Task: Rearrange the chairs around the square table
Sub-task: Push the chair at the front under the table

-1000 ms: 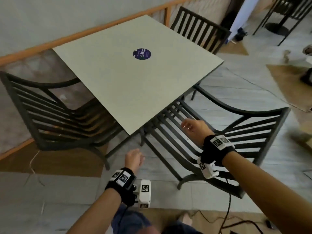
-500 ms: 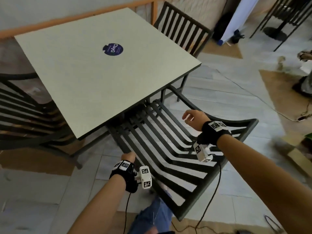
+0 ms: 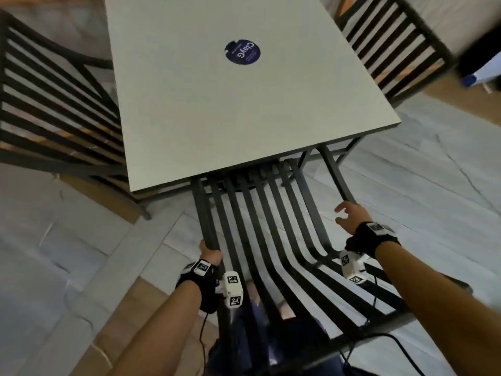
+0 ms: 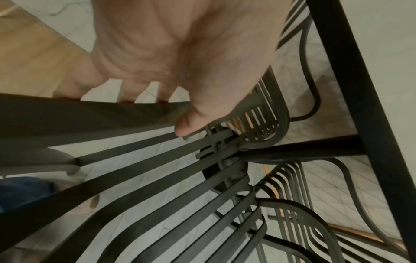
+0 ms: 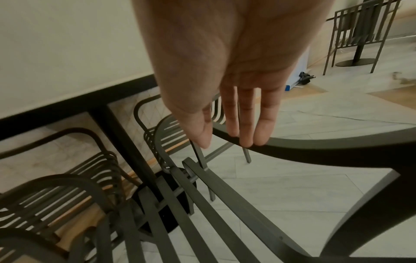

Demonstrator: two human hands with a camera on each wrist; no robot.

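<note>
While left hand (image 3: pixel 209 254) grips the near chair's (image 3: pixel 267 229) left armrest, right hand (image 3: pixel 349 216) hovers, fingers spread, touching the right one (slats point far, under worktop (image 3: pixel 217 109)).

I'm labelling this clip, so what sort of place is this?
Probably a cafe or restaurant seating area: a square table with a round branded sticker, matching dark slatted metal chairs around it, and another table set further off.

Table top (image 3: pixel 244 109) hides the near chair's (image 3: pixel 271 240) seat front; left fingers (image 4: pixel 67 89) curl behind its frame.
</note>
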